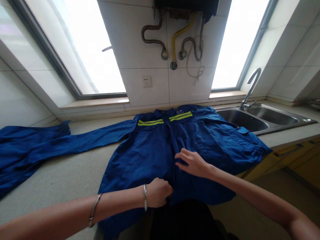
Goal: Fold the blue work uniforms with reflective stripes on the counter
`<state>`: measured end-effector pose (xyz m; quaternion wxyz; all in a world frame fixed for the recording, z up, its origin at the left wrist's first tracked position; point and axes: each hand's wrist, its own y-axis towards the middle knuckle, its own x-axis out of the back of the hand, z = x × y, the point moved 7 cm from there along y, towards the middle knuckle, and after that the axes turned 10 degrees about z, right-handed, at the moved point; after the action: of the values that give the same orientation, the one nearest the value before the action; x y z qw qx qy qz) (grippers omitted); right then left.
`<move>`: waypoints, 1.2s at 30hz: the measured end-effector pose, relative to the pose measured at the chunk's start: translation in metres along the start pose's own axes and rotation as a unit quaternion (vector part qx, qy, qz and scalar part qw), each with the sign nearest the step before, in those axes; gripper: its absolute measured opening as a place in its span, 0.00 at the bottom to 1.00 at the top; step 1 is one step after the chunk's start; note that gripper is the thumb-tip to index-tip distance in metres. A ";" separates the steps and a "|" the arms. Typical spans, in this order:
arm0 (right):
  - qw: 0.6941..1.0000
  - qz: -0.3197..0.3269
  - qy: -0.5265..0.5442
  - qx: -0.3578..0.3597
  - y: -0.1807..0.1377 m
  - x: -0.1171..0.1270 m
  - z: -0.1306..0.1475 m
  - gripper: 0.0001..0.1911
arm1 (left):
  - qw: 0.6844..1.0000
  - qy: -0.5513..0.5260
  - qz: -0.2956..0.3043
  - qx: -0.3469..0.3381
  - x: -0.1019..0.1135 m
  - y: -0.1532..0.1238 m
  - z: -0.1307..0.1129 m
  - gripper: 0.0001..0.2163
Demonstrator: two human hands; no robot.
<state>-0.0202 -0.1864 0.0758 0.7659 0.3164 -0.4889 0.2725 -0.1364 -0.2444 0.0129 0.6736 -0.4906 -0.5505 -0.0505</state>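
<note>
A blue work jacket (147,160) with yellow-green reflective strips across the chest lies spread front side up on the countertop, collar toward the wall. My left hand (160,192), with bracelets on the wrist and forearm, is closed at the lower end of the jacket's front opening, gripping the cloth there. Farther up the opening, my right hand (193,162) rests over the other front panel. Its fingers are bent but apart, with nothing visible gripped in them. One sleeve stretches out to the left; the other side hangs past the counter's front edge near the sink.
More blue cloth (17,146) lies at the far left of the countertop (67,180). A double sink (265,116) with a tall faucet (252,86) is at the right. On the wall are a socket (146,81) and pipes below a dark appliance (186,7).
</note>
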 end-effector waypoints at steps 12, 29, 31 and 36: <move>0.977 -0.018 0.195 -0.085 -0.063 -0.055 0.029 0.08 | 0.912 -0.378 0.105 -0.123 0.067 -0.012 0.015 0.11; 0.867 -0.040 0.482 -0.123 -0.052 -0.018 0.020 0.21 | 0.936 0.258 -0.235 0.040 0.066 -0.066 -0.059 0.07; 0.873 -0.032 0.467 -0.138 -0.055 -0.013 0.022 0.18 | 0.938 0.259 -0.232 0.012 0.068 -0.076 -0.063 0.10; 0.942 -0.087 0.306 -0.106 -0.062 0.021 0.043 0.12 | 0.978 0.128 -0.154 -0.053 0.074 -0.094 -0.062 0.11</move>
<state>0.0075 -0.2570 0.0951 0.9285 0.1762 -0.2273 0.2351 -0.1218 -0.3018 0.1335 0.6953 -0.4243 -0.5257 -0.2453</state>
